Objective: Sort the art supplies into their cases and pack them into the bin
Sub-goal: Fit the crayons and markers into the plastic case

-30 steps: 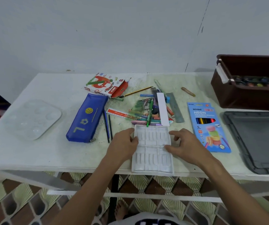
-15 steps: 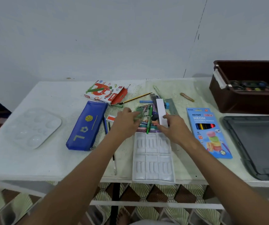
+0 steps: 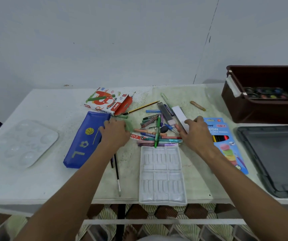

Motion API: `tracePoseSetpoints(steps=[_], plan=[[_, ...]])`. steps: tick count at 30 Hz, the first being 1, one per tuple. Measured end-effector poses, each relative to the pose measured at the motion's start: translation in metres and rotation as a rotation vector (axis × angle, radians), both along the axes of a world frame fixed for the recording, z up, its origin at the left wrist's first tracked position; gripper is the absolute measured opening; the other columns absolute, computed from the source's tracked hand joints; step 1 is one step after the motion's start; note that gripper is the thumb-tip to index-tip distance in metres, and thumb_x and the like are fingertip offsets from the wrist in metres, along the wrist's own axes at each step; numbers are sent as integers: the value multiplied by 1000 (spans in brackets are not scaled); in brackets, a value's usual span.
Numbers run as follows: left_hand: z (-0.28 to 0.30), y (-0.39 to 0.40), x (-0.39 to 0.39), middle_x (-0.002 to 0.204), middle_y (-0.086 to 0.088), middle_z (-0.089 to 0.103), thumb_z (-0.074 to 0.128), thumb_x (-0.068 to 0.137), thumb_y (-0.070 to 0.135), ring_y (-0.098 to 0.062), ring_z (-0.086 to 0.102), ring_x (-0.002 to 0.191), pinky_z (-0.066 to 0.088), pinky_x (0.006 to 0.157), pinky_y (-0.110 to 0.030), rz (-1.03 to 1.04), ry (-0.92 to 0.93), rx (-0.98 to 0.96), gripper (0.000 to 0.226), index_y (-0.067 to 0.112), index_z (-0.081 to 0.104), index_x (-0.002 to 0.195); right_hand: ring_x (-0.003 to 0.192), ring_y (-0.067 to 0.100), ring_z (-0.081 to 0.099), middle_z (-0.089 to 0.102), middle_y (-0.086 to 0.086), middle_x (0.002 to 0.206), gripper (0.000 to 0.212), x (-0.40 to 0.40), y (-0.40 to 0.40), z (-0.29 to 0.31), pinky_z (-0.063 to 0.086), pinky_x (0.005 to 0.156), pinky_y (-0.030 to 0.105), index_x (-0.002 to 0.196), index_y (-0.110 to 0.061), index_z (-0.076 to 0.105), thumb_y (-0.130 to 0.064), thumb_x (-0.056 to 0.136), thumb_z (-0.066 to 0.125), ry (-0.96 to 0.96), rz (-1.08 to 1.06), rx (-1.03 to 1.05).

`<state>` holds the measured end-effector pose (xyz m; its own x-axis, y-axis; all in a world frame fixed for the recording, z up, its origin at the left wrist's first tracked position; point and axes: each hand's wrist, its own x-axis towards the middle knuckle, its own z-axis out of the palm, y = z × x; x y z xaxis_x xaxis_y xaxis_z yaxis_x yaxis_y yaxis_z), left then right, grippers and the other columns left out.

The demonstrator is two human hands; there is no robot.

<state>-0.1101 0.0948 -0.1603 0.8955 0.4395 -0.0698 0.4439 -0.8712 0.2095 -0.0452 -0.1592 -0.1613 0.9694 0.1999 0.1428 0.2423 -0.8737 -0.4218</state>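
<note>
1. Since the earlier frames both hands have left the white tray point(image 3: 162, 173) and spread apart: left hand point(image 3: 115, 133) now sits at the right edge of the blue pencil case point(image 3: 87, 141), right hand point(image 3: 198, 134) beside the white flat box point(image 3: 180, 118) at the pile's right edge.
2. Hands: left lies palm-down, fingers curled, grip hidden, can't tell if it holds anything. Right fingers touch the white box; a closed grip isn't visible.
3. Loose pile point(image 3: 157, 131) of pastels and pens sits mid-counter, between the hands, just behind the tray.
4. Risks: tray overhangs the counter's near edge, so a forearm nudge could drop it. Sweeping the pile could roll round sticks off; the stray pastel point(image 3: 197, 105) lies apart, easy to miss.
5. Count: 1 tray, 1 blue case, 1 oil pastel box point(image 3: 108, 101), 1 neon pencil box point(image 3: 225, 143), 1 palette point(image 3: 24, 143), 1 brown bin point(image 3: 261, 101), 1 grey lid point(image 3: 275, 159), 2 brushes point(image 3: 116, 173). Pile: too tangled to count.
</note>
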Motion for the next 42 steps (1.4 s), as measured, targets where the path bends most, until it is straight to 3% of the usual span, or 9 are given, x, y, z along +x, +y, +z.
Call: tracePoseSetpoints(steps=[5,10,13,17,23,29,34,38,42], plan=[[11,-12,31,129,-11,49,56,90,43,-28,49,116,45,96,-42,-206,-42,-162,44,20,58,127,93,29,57,57,15,104,24,15,37,14,41,75,27,112,-11,69,-16,90,59,79,322,41],[13,-11,52,113,-14,67,46,95,13,-13,55,64,42,57,-22,-317,-28,-272,34,12,64,123,101,28,57,61,11,113,24,38,72,17,42,86,31,110,-14,70,-21,87,65,70,480,-28],[12,-5,61,119,-12,66,49,98,19,-19,61,87,47,77,-25,-350,-5,-262,32,15,61,127,95,31,56,64,11,103,17,41,83,16,46,85,39,100,-12,72,-14,86,62,81,572,-140],[10,-4,74,124,-10,63,53,97,27,-26,59,107,45,94,-36,-402,42,-243,34,18,60,129,90,31,61,65,15,98,22,41,85,12,49,81,37,102,-5,73,-4,85,60,84,543,-92],[5,1,74,91,-3,72,67,88,22,-4,56,67,43,61,-18,-362,-13,-427,16,14,75,100,96,29,56,57,15,107,23,46,85,-1,45,84,31,109,-10,72,-11,87,63,52,489,-70],[23,12,50,82,5,68,68,87,21,-12,65,81,52,75,-25,-146,-277,-637,12,14,72,95,94,24,55,60,9,104,19,33,72,6,42,81,27,105,-9,71,-14,88,65,-20,461,68],[48,7,-5,84,-5,74,63,87,6,-15,72,77,59,70,-27,-20,-435,-922,11,12,68,96,66,11,55,63,-1,77,7,-21,48,32,42,60,19,87,-14,72,-20,85,69,123,349,257],[42,-13,-42,75,-4,73,59,89,6,-18,70,70,59,65,-32,-9,-321,-966,16,14,72,95,55,6,54,66,-3,66,7,-65,36,29,44,54,20,75,-19,71,-23,79,74,393,305,337],[21,-29,-58,72,-6,70,61,90,16,-20,65,63,59,65,-36,-115,-93,-827,26,17,66,116,57,6,57,67,-2,71,18,-86,43,18,44,52,15,93,-15,70,-25,79,74,480,194,356]])
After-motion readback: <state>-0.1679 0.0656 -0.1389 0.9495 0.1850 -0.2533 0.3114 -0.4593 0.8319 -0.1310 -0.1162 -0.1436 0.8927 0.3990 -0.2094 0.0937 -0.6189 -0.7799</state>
